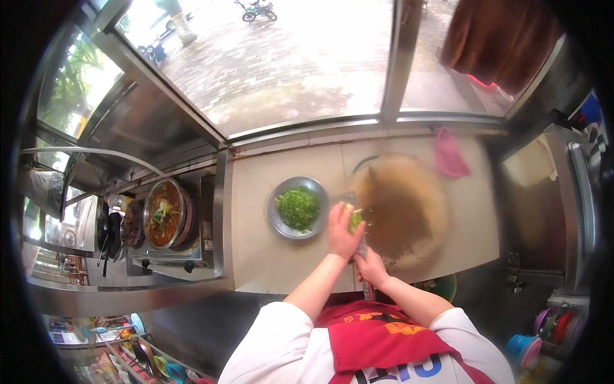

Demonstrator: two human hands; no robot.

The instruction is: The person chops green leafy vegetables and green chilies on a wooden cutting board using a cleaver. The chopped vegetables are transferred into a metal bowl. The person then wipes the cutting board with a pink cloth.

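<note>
My right hand (pixel 372 269) grips the handle of a cleaver (pixel 360 246), whose blade lies flat between my hands and the round wooden chopping board (pixel 398 216). Over the blade rests my left hand (pixel 344 233), with chopped green onion (pixel 355 220) between its fingers and the metal. Just left of my left hand, a round metal bowl (pixel 274 222) holds a heap of chopped greens (pixel 297 207). The cleaver is partly hidden by my hands. Dark, wet-looking wood shows in the middle of the board.
A pink cloth (pixel 451 154) lies behind the board at the right on the pale tiled counter (pixel 297 269). Beyond a metal divider on the left, a pot of reddish soup (pixel 164 213) stands by a stove. Window frames (pixel 307 129) border the counter's far edge.
</note>
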